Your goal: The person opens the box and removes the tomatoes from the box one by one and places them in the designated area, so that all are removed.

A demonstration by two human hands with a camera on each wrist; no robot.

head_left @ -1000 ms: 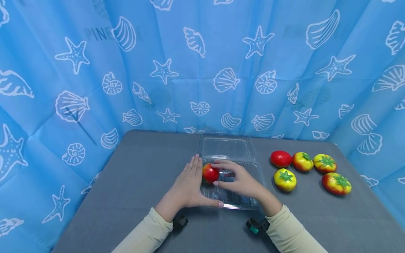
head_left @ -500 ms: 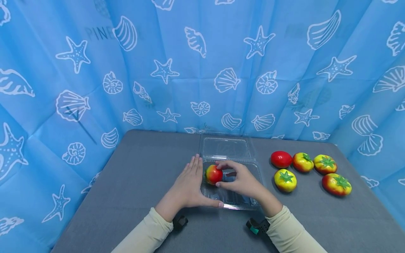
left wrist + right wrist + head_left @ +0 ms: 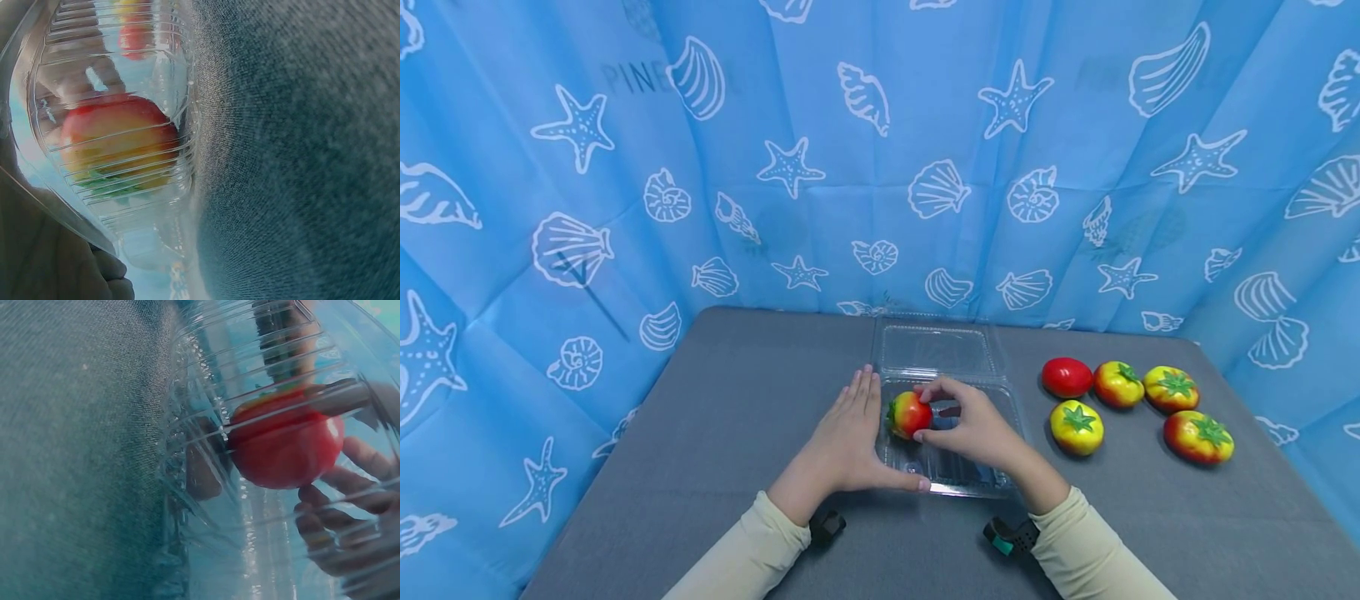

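Observation:
A clear plastic clamshell container (image 3: 973,483) lies on the table with its lid (image 3: 936,350) folded back flat. Inside its base, near the left side, is a red and yellow toy tomato (image 3: 907,417), its green leafy top turned to the left. My right hand (image 3: 972,427) reaches in from the right and holds the tomato between thumb and fingers. Along the container's left edge my left hand (image 3: 842,450) rests with straight fingers, its thumb stretched along the front rim. Through the ribbed wall, the left wrist view shows the tomato (image 3: 122,147) tipped on its side.
Several more toy tomatoes lie to the right: a plain red oval one (image 3: 1067,377), a yellow one (image 3: 1077,427) and red-yellow ones (image 3: 1198,437) with green tops. A blue shell-patterned curtain (image 3: 880,167) hangs behind the grey table (image 3: 760,375).
The tomato has shifted slightly right in my right hand and turned, so its green top now shows on the left. My left hand has stayed in place.

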